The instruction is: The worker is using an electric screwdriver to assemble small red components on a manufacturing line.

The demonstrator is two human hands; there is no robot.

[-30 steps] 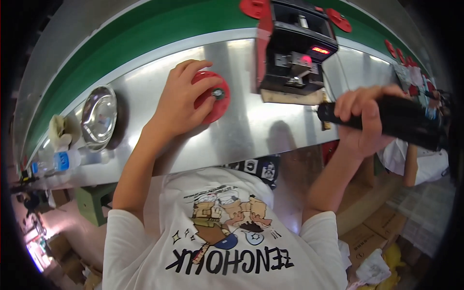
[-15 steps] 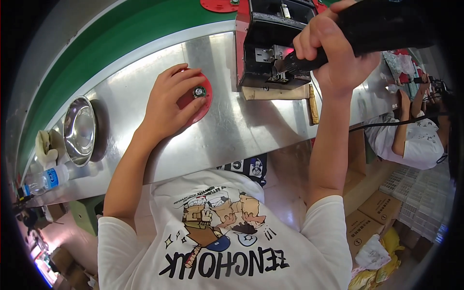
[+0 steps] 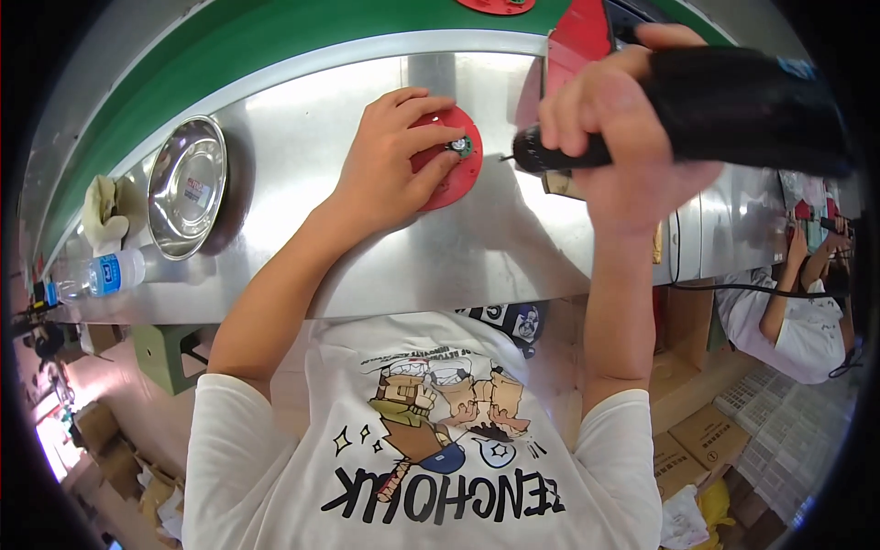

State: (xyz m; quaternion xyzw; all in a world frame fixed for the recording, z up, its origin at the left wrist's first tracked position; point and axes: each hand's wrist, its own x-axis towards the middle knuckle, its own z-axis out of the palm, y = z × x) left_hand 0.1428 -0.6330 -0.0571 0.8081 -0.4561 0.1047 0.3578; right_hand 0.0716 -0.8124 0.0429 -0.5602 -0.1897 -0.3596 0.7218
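My left hand [image 3: 390,165] rests on a round red disc [image 3: 469,179] lying on the metal bench, its fingers curled over the face and around the edge. A small green circuit board [image 3: 464,147] with a shiny round part sits on the disc, by my fingertips. My right hand [image 3: 623,137], a little blurred, is wrapped around a black electric screwdriver [image 3: 752,105]. The tool lies nearly level, its thin bit pointing left toward the disc, with a gap between them. Behind my right hand stands a red and black box-shaped machine [image 3: 577,55], partly hidden.
A steel bowl [image 3: 170,165] stands on the bench [image 3: 293,128] at left, near a pale glove [image 3: 105,215] and a plastic bottle [image 3: 115,273]. A green belt [image 3: 367,23] runs along the far side, carrying another red disc [image 3: 495,5]. A black cable [image 3: 733,291] hangs near a co-worker at right.
The screwdriver has come away from the machine, and its bit now points toward the red disc. My left hand still holds the disc. The whole view has shifted.
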